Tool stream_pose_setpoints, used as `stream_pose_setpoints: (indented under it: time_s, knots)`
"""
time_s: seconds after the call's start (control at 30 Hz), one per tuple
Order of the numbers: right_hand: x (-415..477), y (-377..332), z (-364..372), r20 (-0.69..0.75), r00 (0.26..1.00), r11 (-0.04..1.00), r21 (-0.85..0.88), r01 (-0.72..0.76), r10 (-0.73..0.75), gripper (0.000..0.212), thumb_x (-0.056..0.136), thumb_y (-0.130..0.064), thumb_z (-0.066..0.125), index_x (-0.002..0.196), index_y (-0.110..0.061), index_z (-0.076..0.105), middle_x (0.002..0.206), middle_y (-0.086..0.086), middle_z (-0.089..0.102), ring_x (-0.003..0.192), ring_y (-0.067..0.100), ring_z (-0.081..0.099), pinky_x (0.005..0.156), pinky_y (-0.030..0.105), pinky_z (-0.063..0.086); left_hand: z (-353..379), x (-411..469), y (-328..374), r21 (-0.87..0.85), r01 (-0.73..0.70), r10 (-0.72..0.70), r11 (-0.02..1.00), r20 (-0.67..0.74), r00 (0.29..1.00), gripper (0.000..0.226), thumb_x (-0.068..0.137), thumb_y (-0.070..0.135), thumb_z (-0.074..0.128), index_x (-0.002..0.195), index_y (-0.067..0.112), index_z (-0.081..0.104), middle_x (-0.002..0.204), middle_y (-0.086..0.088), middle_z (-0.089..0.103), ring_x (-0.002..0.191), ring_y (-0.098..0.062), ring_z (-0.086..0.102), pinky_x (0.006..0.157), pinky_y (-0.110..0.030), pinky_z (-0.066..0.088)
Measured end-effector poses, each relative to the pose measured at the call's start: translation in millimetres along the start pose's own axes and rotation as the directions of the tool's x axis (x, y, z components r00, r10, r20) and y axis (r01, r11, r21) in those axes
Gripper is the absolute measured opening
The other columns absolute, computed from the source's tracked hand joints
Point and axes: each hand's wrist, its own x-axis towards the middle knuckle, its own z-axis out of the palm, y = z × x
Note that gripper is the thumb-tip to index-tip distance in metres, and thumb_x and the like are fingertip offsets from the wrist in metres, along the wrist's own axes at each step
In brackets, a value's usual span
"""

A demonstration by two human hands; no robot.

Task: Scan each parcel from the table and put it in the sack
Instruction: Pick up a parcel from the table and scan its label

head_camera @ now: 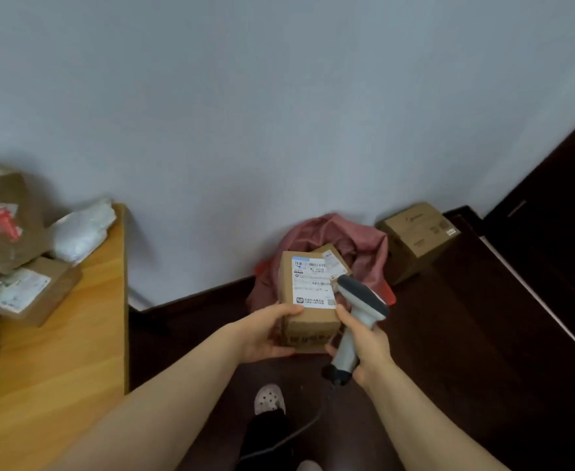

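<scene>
My left hand (pixel 268 334) grips a small cardboard parcel (pixel 308 294) with a white shipping label on top, held over the floor in front of the pink sack (pixel 357 246). My right hand (pixel 367 348) holds a grey-and-white barcode scanner (pixel 360 311) by its handle, with the scanner's head right next to the label. The sack sits open against the wall, and another labelled box (pixel 333 258) shows inside it. Several more parcels, among them a brown box (pixel 37 290) and a white poly bag (pixel 82 229), lie on the wooden table (pixel 75 351) at the left.
A larger cardboard box (pixel 415 239) stands on the dark floor to the right of the sack, near a dark door (pixel 551 212). My shoe (pixel 269 399) and the scanner's cable (pixel 289 436) are below my hands. The table's right edge is close to my left arm.
</scene>
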Motion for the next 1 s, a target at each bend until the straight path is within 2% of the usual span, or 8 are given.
stream_pose_setpoints:
  time_s: [0.1, 0.23, 0.37, 0.57, 0.7, 0.83, 0.93, 1.0]
  knots:
    - [41.9, -17.2, -0.6, -0.085, 0.996, 1.0, 0.009, -0.007, 0.007, 0.034, 0.079, -0.012, 0.078, 0.109, -0.002, 0.063, 0.1, 0.02, 0.069, 0.093, 0.036, 0.068, 0.067, 0.045, 0.059, 13.4, 52.5, 19.6, -0.002, 0.089, -0.089, 0.996, -0.057, 0.994, 0.026, 0.084, 0.028, 0.069, 0.107, 0.022, 0.058, 0.108, -0.009, 0.062, 0.103, -0.023, 0.062, 0.099, -0.045, 0.049]
    - [102.4, -37.3, 7.4, -0.188, 0.982, 1.0, -0.013, 0.003, -0.005, 0.02, 0.079, -0.013, 0.078, 0.09, -0.001, 0.067, 0.072, 0.014, 0.07, 0.063, 0.024, 0.068, 0.048, 0.031, 0.057, 19.3, 129.0, 46.6, -0.045, 0.164, -0.167, 0.985, -0.071, 0.983, 0.043, 0.085, 0.024, 0.069, 0.124, 0.018, 0.054, 0.121, -0.013, 0.061, 0.111, -0.027, 0.06, 0.101, -0.047, 0.046]
    - [161.1, -46.2, 20.9, -0.207, 0.978, 1.0, -0.01, -0.023, 0.02, 0.015, 0.08, -0.009, 0.077, 0.079, 0.0, 0.065, 0.053, 0.009, 0.067, 0.042, 0.016, 0.063, 0.041, 0.028, 0.053, 17.3, 198.0, 65.7, -0.098, 0.213, -0.221, 0.972, -0.077, 0.972, 0.044, 0.085, 0.024, 0.068, 0.126, 0.018, 0.054, 0.119, -0.013, 0.062, 0.11, -0.028, 0.06, 0.099, -0.048, 0.048]
    - [246.2, -41.3, 40.1, -0.18, 0.983, 0.994, -0.096, -0.059, 0.041, 0.022, 0.076, -0.012, 0.081, 0.091, 0.0, 0.069, 0.076, 0.018, 0.073, 0.061, 0.027, 0.068, 0.051, 0.032, 0.054, 11.5, 293.6, 81.8, -0.247, 0.187, -0.218, 0.951, -0.106, 0.97, 0.035, 0.088, 0.016, 0.064, 0.123, 0.019, 0.057, 0.1, -0.011, 0.072, 0.089, -0.027, 0.069, 0.068, -0.041, 0.06]
    - [293.8, -27.2, 45.2, -0.139, 0.99, 0.983, -0.177, -0.056, 0.031, 0.015, 0.078, -0.012, 0.079, 0.087, -0.007, 0.068, 0.07, 0.01, 0.074, 0.052, 0.017, 0.067, 0.042, 0.027, 0.049, -6.6, 353.6, 72.9, -0.301, 0.164, -0.228, 0.939, -0.19, 0.955, 0.046, 0.086, 0.018, 0.066, 0.13, 0.021, 0.053, 0.116, -0.011, 0.066, 0.104, -0.027, 0.064, 0.078, -0.04, 0.057]
    - [315.2, -13.5, 40.7, -0.13, 0.986, 0.975, -0.184, -0.124, 0.101, 0.009, 0.08, -0.009, 0.076, 0.083, -0.008, 0.068, 0.07, 0.013, 0.072, 0.05, 0.019, 0.061, 0.045, 0.027, 0.047, -34.0, 386.3, 57.2, -0.407, 0.078, -0.243, 0.91, -0.372, 0.896, 0.064, 0.085, 0.012, 0.067, 0.142, 0.023, 0.04, 0.128, -0.013, 0.058, 0.108, -0.034, 0.06, 0.083, -0.052, 0.055]
    - [321.4, -5.6, 36.8, -0.139, 0.979, 0.959, -0.219, -0.18, 0.152, 0.01, 0.08, -0.012, 0.077, 0.084, -0.01, 0.068, 0.075, 0.014, 0.074, 0.055, 0.02, 0.062, 0.046, 0.027, 0.047, -49.8, 398.7, 44.9, -0.44, -0.009, -0.228, 0.898, -0.483, 0.846, 0.075, 0.084, 0.007, 0.068, 0.146, 0.029, 0.031, 0.131, -0.013, 0.055, 0.1, -0.036, 0.062, 0.056, -0.047, 0.058]
    - [325.3, -1.2, 35.1, -0.149, 0.974, 0.952, -0.231, -0.2, 0.168, 0.011, 0.08, -0.013, 0.077, 0.084, -0.009, 0.068, 0.074, 0.013, 0.074, 0.055, 0.019, 0.062, 0.047, 0.027, 0.048, -49.2, 404.3, 42.7, -0.47, -0.013, -0.224, 0.883, -0.445, 0.867, 0.067, 0.085, 0.009, 0.067, 0.142, 0.029, 0.037, 0.125, -0.009, 0.059, 0.094, -0.03, 0.064, 0.051, -0.038, 0.056]
